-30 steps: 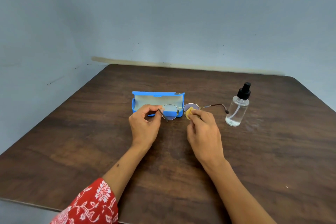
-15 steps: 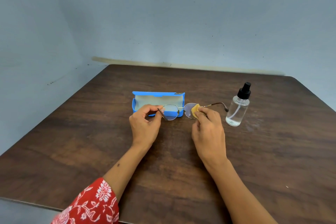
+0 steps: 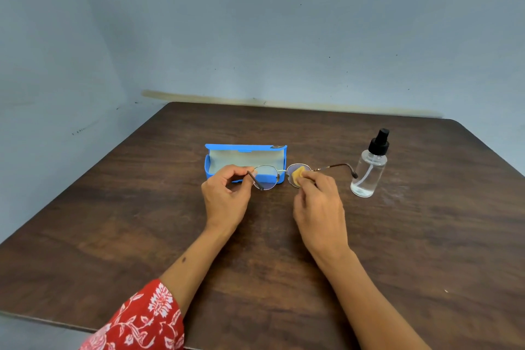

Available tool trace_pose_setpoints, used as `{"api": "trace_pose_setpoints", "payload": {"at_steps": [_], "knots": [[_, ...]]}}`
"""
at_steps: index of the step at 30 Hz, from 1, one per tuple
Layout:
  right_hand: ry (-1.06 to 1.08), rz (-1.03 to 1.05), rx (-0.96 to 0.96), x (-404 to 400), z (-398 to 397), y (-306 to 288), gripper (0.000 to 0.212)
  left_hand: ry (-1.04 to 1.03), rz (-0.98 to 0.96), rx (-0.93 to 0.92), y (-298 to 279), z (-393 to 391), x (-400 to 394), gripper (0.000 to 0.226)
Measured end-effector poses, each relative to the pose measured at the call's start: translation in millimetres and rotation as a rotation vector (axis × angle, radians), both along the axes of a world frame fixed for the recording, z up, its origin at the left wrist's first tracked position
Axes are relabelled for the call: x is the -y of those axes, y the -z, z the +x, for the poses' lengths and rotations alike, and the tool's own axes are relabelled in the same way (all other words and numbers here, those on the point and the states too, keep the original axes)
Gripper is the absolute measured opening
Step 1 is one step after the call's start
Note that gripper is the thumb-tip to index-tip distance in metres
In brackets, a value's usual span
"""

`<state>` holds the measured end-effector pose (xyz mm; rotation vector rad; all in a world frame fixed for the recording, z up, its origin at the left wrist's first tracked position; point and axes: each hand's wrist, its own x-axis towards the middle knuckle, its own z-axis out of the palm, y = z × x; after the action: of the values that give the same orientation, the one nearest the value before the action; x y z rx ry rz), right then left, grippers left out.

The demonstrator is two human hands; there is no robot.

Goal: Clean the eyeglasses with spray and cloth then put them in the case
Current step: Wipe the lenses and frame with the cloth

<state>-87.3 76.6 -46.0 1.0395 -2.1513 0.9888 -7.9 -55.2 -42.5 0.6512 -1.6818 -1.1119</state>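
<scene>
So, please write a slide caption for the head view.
Right hand wipes eyeglasses with yellow cloth; left hand holds them.

Operator A: State the position of the left hand [image 3: 225, 202].

Operator B: Forearm extends forward from a red floral sleeve [image 3: 139, 318], wrist straight. Fingers are curled; thumb and forefinger pinch a temple arm of the eyeglasses [image 3: 279, 176] at their left end.

Operator A: And the right hand [image 3: 318, 207]?

Operator B: Bare forearm enters from the lower right and angles inward. Back of the hand faces up. The fingertips [image 3: 308, 179] pinch a small yellow cloth [image 3: 297, 175] against the right lens. The two hands are near each other but apart, both raised above the counter [image 3: 426, 250].
</scene>
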Motion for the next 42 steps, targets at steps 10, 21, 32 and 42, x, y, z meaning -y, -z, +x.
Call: {"api": "trace_pose_setpoints", "payload": {"at_steps": [10, 21, 32, 42], "knots": [[-0.028, -0.008, -0.025, 1, -3, 4, 0.034, 0.010, -0.035, -0.001, 0, 1, -2, 0.009], [-0.074, -0.031, -0.045, 4, -4, 3, 0.035, 0.027, -0.058, 0.002, -3, 2, -3, 0.007], [-0.015, -0.023, -0.065, 0, -6, 2, 0.033, 0.028, -0.032, 0.001, -5, 3, -4, 0.011], [0.050, 0.032, -0.060, -3, -4, -2, 0.035, -0.001, -0.003, 0.018, -6, 4, -1, 0.006]]}}
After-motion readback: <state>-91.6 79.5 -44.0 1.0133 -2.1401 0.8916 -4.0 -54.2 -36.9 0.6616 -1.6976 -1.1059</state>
